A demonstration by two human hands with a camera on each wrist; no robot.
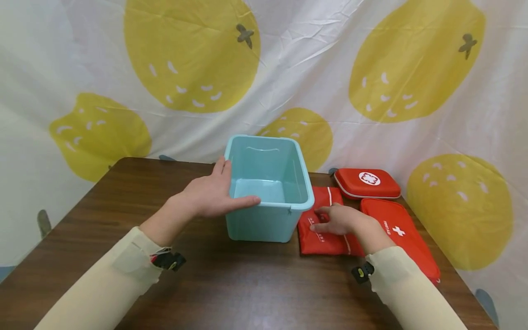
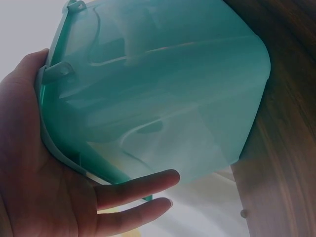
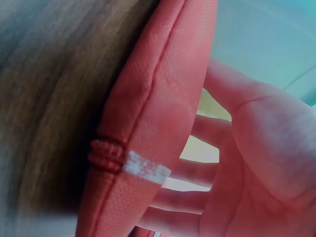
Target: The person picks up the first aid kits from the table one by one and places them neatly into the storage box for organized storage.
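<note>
A light teal plastic bin (image 1: 259, 225) stands upright on the dark wood table, its inside bare. My left hand (image 1: 211, 193) rests against the bin's near left corner, thumb lying along the near rim. Two straight fingers of that hand show beside the bin's wall (image 2: 168, 84) in the left wrist view. Just right of the bin lies a flat red fabric pouch (image 1: 319, 246) with a pale stripe. My right hand (image 1: 341, 220) is over this pouch, its thumb and fingers spread and touching the top. Its fingertips are partly hidden behind the pouch (image 3: 153, 113) in the right wrist view.
Behind the right hand sits a red zippered hard case (image 1: 350, 183) with a white round emblem. A red pouch marked FIRST AID (image 1: 392, 217) lies along the table's right side. A curtain (image 1: 288, 59) printed with yellow fruit hangs behind the table (image 1: 247, 284).
</note>
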